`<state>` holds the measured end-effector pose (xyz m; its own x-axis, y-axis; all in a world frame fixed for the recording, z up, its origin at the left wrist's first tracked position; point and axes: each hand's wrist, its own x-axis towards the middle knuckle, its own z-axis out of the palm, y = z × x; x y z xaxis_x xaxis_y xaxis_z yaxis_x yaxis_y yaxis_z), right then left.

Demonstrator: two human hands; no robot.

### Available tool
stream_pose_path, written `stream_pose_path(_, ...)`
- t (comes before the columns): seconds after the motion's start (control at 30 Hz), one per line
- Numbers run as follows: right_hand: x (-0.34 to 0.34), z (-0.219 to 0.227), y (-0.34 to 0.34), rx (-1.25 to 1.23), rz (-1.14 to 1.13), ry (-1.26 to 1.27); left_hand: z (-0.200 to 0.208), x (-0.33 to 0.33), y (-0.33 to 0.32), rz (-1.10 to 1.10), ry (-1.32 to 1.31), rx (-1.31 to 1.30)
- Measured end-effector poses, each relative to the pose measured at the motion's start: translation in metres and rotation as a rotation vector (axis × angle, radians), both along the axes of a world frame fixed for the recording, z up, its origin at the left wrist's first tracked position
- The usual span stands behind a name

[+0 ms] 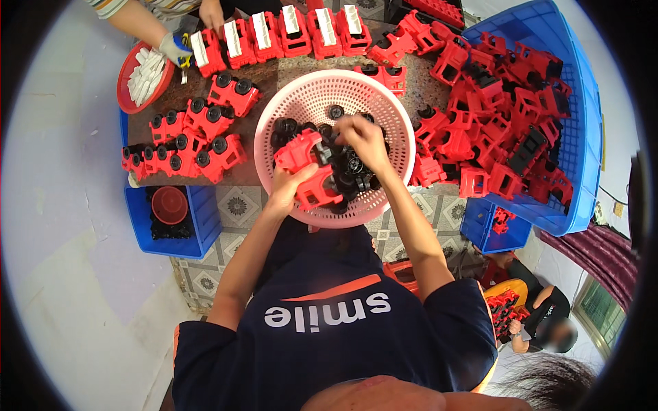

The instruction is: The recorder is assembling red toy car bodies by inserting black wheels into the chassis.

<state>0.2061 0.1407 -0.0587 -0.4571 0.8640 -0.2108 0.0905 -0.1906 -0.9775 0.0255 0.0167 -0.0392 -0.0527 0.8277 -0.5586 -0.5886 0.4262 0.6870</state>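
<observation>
A red plastic toy truck body (317,192) is tilted over the pink perforated basket (301,92), and my left hand (286,188) is closed around its near side. Black toy wheels (353,166) are heaped inside the basket. Above the heap, my right hand (364,140) has its fingers bent and drawn together, close to the truck body's right side. Whatever those fingers hold, if anything, is too small and hidden to name. Dark parts show along the truck body's right side, partly covered.
Wheeled red trucks (205,122) stand at left. Across the table, a co-worker's gloved hand (176,49) is beside a row of trucks with white pieces (262,32) and a red bowl (122,89) of white parts. A blue crate (582,116) spills red bodies at right. Another person (541,301) sits lower right.
</observation>
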Motion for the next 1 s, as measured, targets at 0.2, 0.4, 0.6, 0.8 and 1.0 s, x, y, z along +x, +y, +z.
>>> stream_pose_path(0.2, -0.041, -0.148, 0.046, 0.691, 0.076, -1.181, 0.019, -0.018, -0.019, 0.127, 0.045, 0.005)
stream_pose_path(0.4, -0.036, -0.08, 0.04, 0.331, -0.089, -0.905, 0.013, -0.037, -0.023, 0.233, 0.072, 0.069)
stream_pose_path(0.6, -0.019, 0.076, -0.038, -0.187, -0.009, 0.226, 0.013, -0.03, -0.011, 0.229, 0.115, 0.051)
stream_pose_path(0.8, -0.035, 0.082, -0.061, -0.095, 0.063, 0.09, 0.013, -0.024, -0.012, 0.132, 0.195, 0.139)
stream_pose_path(1.0, -0.022, 0.066, -0.075, 0.098, 0.083, -0.165, 0.018, -0.027, -0.025, 0.039, 0.245, 0.139)
